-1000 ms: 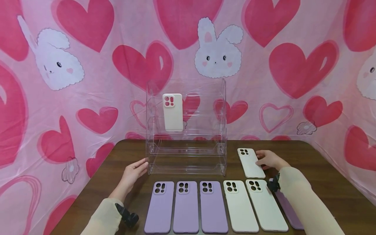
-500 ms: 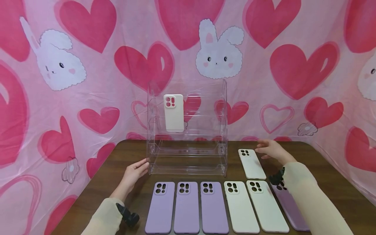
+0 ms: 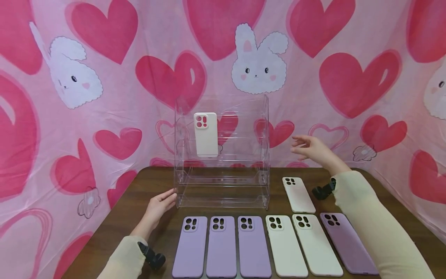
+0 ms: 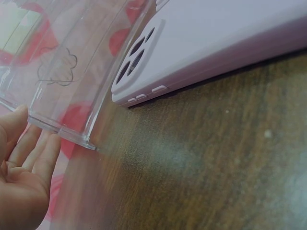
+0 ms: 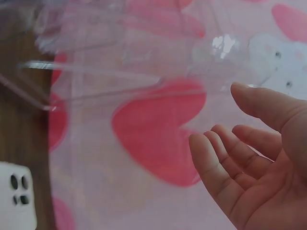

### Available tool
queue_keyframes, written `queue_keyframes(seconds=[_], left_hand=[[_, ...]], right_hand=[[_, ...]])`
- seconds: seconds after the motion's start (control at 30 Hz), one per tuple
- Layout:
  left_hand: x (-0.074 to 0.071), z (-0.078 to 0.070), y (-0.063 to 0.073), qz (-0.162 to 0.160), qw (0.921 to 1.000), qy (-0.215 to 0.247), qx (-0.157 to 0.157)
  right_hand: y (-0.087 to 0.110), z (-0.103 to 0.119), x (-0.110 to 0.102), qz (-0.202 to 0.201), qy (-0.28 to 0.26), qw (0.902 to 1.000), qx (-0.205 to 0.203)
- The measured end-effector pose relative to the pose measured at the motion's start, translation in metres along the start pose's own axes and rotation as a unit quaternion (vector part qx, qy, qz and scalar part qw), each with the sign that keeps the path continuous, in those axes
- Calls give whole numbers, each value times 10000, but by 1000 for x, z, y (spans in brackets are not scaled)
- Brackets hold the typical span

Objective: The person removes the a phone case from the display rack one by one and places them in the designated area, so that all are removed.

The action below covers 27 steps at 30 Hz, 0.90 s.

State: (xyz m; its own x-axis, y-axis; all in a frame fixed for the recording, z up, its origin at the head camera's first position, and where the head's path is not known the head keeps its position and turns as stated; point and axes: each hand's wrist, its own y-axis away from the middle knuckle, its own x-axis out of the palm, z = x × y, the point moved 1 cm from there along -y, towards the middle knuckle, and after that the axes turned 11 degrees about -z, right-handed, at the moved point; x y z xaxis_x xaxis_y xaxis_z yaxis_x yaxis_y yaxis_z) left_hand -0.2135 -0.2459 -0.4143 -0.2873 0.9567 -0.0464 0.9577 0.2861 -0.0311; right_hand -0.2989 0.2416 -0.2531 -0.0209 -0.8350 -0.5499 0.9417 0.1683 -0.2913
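My left hand (image 3: 157, 207) holds the lower left side edge of a clear tiered display rack (image 3: 223, 201). In the left wrist view the thumb and fingers (image 4: 47, 155) meet at the clear panel's edge. One white phone case (image 3: 207, 139) stands upright on an upper tier of the rack, left of its middle. My right hand (image 3: 311, 149) is raised in the air to the right of the rack, fingers loosely bent and holding nothing. Below it, another white phone case (image 3: 299, 195) lies on the table; its corner also shows in the right wrist view.
Along the table's (image 3: 115, 240) front lie three lilac phone cases (image 3: 220, 252), two white phone cases (image 3: 287, 250), and a darker purple phone case (image 3: 348, 246) partly under my right forearm. A pink heart-and-rabbit cloth (image 3: 303, 104) hangs behind the table.
My right hand has left the white phone case lying right of the rack and risen up and slightly leftward. My left hand and the rack have stayed in place.
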Motion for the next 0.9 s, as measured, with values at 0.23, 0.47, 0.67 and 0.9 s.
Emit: queue_keyframes(seconds=[0.23, 0.47, 0.67, 0.9], left_hand=[[0, 0, 0, -21, 10000, -1, -36], [1, -1, 0, -16, 10000, 53, 26], [0, 0, 0, -36, 10000, 69, -31], [0, 1, -1, -24, 9999, 109, -30]], right_hand=[[-11, 34, 8, -156, -35, 9994, -307], [-22, 63, 27, -223, -206, 9982, -518], [-31, 76, 46, -200, -206, 9976, -627], [-41, 89, 67, -120, -367, 9966, -724]])
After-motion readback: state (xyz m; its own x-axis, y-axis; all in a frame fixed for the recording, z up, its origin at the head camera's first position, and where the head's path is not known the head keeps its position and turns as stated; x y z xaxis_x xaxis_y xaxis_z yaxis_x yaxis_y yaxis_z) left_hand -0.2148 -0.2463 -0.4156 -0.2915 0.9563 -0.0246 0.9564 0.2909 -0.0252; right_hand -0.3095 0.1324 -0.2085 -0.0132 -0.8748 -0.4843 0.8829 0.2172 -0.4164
